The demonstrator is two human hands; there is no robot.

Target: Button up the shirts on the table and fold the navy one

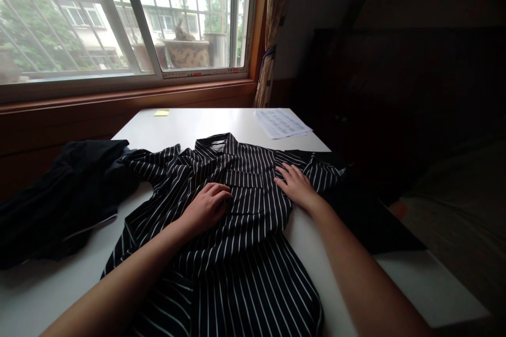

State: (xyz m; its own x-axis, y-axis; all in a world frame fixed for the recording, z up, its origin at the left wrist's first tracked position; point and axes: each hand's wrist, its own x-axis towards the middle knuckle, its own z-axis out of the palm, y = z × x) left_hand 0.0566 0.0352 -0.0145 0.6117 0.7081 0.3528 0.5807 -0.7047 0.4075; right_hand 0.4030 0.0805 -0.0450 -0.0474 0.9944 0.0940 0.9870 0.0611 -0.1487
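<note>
A black short-sleeved shirt (245,253) with white stripes lies spread on a white table (190,124), its collar toward the window and its cloth wrinkled. My left hand (207,202) rests on the front of the shirt, beside the chest pocket (245,200); its fingers are loosely bent, and the thumb side is partly in shadow. On the shirt near the right-side sleeve (322,174), my right hand (294,184) lies flat with its fingers apart. Both hands touch the cloth.
Dark clothing (67,195) is heaped at the left of the table. A black cloth (367,221) hangs partly over the right edge. Printed papers (282,124) and a yellow sticky note (161,113) lie at the back, below a barred window (118,21) and curtain (272,31).
</note>
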